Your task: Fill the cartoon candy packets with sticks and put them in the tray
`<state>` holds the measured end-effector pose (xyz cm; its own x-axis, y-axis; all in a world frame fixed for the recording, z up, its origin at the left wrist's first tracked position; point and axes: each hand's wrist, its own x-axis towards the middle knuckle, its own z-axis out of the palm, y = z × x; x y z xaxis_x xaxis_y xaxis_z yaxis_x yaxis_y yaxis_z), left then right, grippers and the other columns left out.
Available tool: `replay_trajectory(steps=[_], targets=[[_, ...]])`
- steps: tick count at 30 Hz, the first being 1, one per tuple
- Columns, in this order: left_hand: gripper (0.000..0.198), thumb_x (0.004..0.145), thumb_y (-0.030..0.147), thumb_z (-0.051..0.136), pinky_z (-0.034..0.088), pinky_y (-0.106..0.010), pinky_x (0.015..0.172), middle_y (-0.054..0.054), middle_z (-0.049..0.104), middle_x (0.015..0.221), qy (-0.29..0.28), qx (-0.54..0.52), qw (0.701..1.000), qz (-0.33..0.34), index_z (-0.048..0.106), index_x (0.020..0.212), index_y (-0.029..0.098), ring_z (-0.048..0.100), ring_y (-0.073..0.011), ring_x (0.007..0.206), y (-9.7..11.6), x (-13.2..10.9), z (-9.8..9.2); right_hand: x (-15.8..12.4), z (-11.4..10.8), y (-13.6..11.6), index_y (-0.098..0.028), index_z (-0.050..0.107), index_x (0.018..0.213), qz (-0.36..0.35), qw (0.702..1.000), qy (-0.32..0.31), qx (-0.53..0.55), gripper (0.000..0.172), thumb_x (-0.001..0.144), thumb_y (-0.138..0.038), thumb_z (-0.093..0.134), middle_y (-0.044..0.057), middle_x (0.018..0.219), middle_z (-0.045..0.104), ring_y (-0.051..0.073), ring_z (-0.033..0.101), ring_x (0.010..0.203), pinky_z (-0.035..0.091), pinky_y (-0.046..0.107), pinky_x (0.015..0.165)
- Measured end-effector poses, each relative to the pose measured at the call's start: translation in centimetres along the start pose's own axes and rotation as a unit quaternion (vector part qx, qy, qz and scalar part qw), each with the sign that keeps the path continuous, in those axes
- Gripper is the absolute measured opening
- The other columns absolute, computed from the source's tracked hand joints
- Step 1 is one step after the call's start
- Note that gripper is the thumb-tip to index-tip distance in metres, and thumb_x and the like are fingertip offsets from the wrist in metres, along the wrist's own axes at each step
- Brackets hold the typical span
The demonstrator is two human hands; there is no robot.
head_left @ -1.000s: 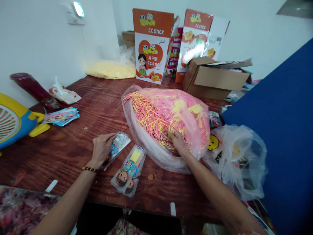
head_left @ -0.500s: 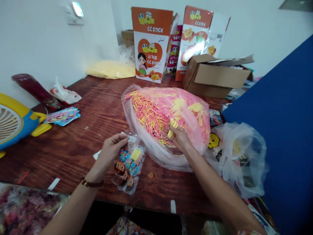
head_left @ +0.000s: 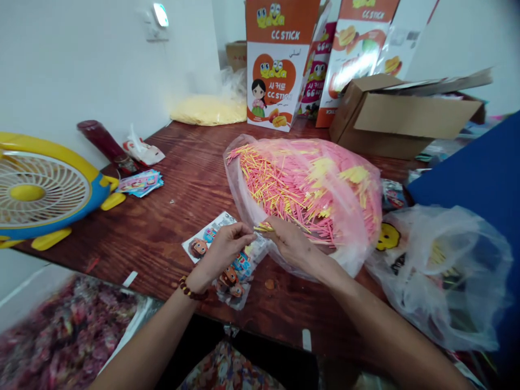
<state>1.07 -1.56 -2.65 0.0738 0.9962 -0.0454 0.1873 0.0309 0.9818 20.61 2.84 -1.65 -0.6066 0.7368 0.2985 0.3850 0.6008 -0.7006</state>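
My left hand (head_left: 228, 244) pinches the upper edge of a clear printed pouch (head_left: 244, 265) with cartoon faces on it. Facing it, my right hand (head_left: 293, 241) is closed around a small bunch of yellow sticks (head_left: 265, 227), their ends close to the pouch's top. Whether the sticks are inside the pouch I cannot tell. Partly beneath my left hand lies a white printed sheet or packet (head_left: 197, 244). Just beyond my right hand, a large clear plastic bag (head_left: 236, 181) lies open, full of thin pink and yellow sticks (head_left: 268, 187).
A yellow-and-blue fan (head_left: 52, 187), a dark red bottle (head_left: 101, 142), a tissue pack (head_left: 144, 150) and printed packets (head_left: 140, 183) are at left. Behind stand CC Stick boxes (head_left: 276, 65) and an open carton (head_left: 406, 119). A white plastic bag (head_left: 455, 271) lies at right.
My right hand has moved left from the big bag to the pouch, bringing the bunch of sticks. The view has turned left, showing more of the fan.
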Motion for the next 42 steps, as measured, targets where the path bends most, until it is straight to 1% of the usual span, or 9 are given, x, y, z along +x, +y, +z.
replay_trajectory(steps=[5,8,14,17,21,26,32,37,42], targets=[[0.031,0.09,0.042,0.057,0.032,-0.023,0.052,0.002,0.053,0.061,-0.019,0.062,0.998,0.011,0.064,0.072,0.017,0.042,-0.0107,0.057,-0.7,-0.9,-0.3,0.1,-0.1,-0.5,-0.025,0.05,0.077,0.026,0.999,-0.027,0.033,0.024,0.099,-0.033,0.045,-0.002,0.07,0.055,0.015,0.046,0.062,0.033,0.028,0.059],[0.033,0.091,0.042,0.055,0.035,-0.023,0.056,0.001,0.057,0.063,-0.017,0.062,0.997,0.032,0.064,0.071,0.018,0.046,-0.0117,0.059,-0.5,-1.3,-0.4,0.4,-0.6,-1.1,-0.024,0.054,0.078,0.067,0.99,0.021,0.122,0.022,0.096,-0.036,0.052,-0.003,0.07,0.058,0.015,0.053,0.065,0.039,0.029,0.063],[0.031,0.094,0.038,0.054,0.041,-0.024,0.066,-0.001,0.061,0.071,-0.009,0.045,0.996,0.078,0.065,0.074,0.018,0.053,-0.0137,0.069,-0.4,-1.7,-0.3,1.4,-0.1,-3.5,-0.026,0.058,0.099,0.08,0.87,0.243,0.422,0.012,0.094,-0.035,0.053,-0.002,0.078,0.065,0.017,0.065,0.075,0.052,0.035,0.08],[0.03,0.094,0.039,0.054,0.041,-0.024,0.067,-0.001,0.061,0.073,-0.005,0.046,0.995,0.088,0.065,0.076,0.017,0.052,-0.0135,0.069,-0.3,-1.6,-0.1,2.1,0.8,-4.8,-0.026,0.057,0.097,0.065,0.822,0.284,0.49,0.012,0.092,-0.037,0.057,-0.003,0.077,0.066,0.017,0.067,0.078,0.054,0.039,0.086],[0.029,0.094,0.037,0.054,0.04,-0.023,0.066,0.0,0.06,0.072,-0.006,0.028,0.995,0.094,0.064,0.077,0.016,0.051,-0.0127,0.068,0.0,-1.5,0.3,2.4,2.2,-5.2,-0.025,0.06,0.096,0.056,0.802,0.28,0.525,0.013,0.092,-0.037,0.059,-0.003,0.078,0.068,0.018,0.07,0.086,0.052,0.041,0.095],[0.029,0.093,0.038,0.056,0.04,-0.023,0.063,0.0,0.06,0.071,0.001,-0.007,0.997,0.078,0.064,0.077,0.015,0.05,-0.0123,0.066,0.2,-1.6,0.4,1.5,3.3,-4.5,-0.026,0.064,0.097,0.088,0.812,0.257,0.517,0.011,0.093,-0.036,0.059,-0.003,0.083,0.073,0.018,0.071,0.095,0.048,0.042,0.104],[0.025,0.09,0.036,0.061,0.039,-0.023,0.063,0.001,0.057,0.069,0.013,-0.029,0.996,0.081,0.066,0.078,0.015,0.047,-0.0109,0.066,0.0,-1.0,0.3,0.7,2.6,-4.2,-0.025,0.067,0.109,0.12,0.895,0.146,0.403,0.021,0.092,-0.035,0.06,0.003,0.118,0.072,0.021,0.063,0.119,0.044,0.041,0.11],[0.025,0.088,0.038,0.063,0.04,-0.022,0.063,0.0,0.06,0.073,0.023,-0.057,0.995,0.073,0.068,0.082,0.015,0.049,-0.0111,0.067,0.3,-0.3,0.3,0.9,1.7,-3.8,-0.033,0.045,0.143,0.096,0.921,0.147,0.349,0.046,0.098,-0.043,0.051,0.004,0.138,0.061,0.021,0.058,0.127,0.044,0.045,0.11],[0.027,0.086,0.041,0.065,0.043,-0.023,0.064,0.0,0.062,0.074,0.016,-0.085,0.994,0.074,0.071,0.081,0.015,0.052,-0.0117,0.067,0.7,0.3,0.5,0.9,-0.4,-3.9,-0.028,0.059,0.134,0.061,0.987,0.034,0.147,0.039,0.101,-0.044,0.044,0.007,0.139,0.061,0.023,0.054,0.132,0.038,0.046,0.114]])
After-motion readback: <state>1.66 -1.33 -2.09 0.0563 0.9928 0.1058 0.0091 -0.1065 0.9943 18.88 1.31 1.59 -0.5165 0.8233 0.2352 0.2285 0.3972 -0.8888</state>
